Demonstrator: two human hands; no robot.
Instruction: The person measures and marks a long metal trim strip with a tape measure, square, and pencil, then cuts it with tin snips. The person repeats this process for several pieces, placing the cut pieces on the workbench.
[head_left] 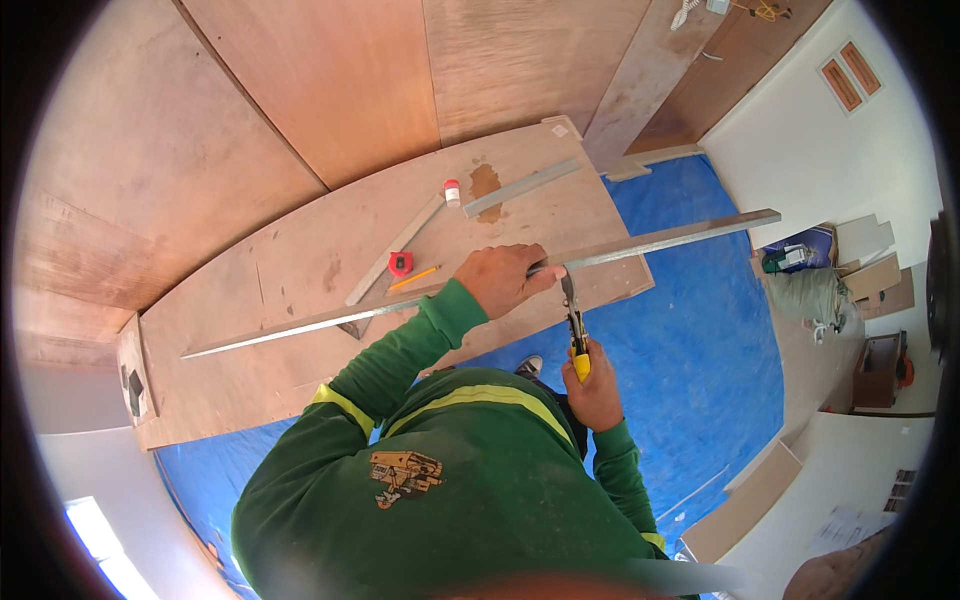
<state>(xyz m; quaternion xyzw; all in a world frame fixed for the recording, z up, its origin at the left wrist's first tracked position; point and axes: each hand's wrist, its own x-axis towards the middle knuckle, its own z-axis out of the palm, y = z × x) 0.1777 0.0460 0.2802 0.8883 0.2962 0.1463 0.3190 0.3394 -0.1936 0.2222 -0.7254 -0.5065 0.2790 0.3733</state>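
Observation:
A long, thin metal channel (670, 238) stretches slantwise over the wooden tabletop, its right end reaching past the table edge. My left hand (500, 282) is closed around it near the middle. Just right of that grip, the jaws of a pair of tin snips (578, 340) with yellow on the handles meet the channel's near edge. My right hand (597, 388) is wrapped round the snips' handles. Whether the jaws have bitten into the metal is too small to tell. A yellow pencil (413, 279) and a red tape measure (400, 263) lie beyond my left forearm.
The plywood table (300, 265) also bears a shorter metal strip (525, 187), a metal angle piece (385, 265) and a small white bottle with red cap (452, 195). Blue sheeting (690, 350) covers the floor. Wooden panels (320, 80) stand behind; boxes and boards (870, 260) lie right.

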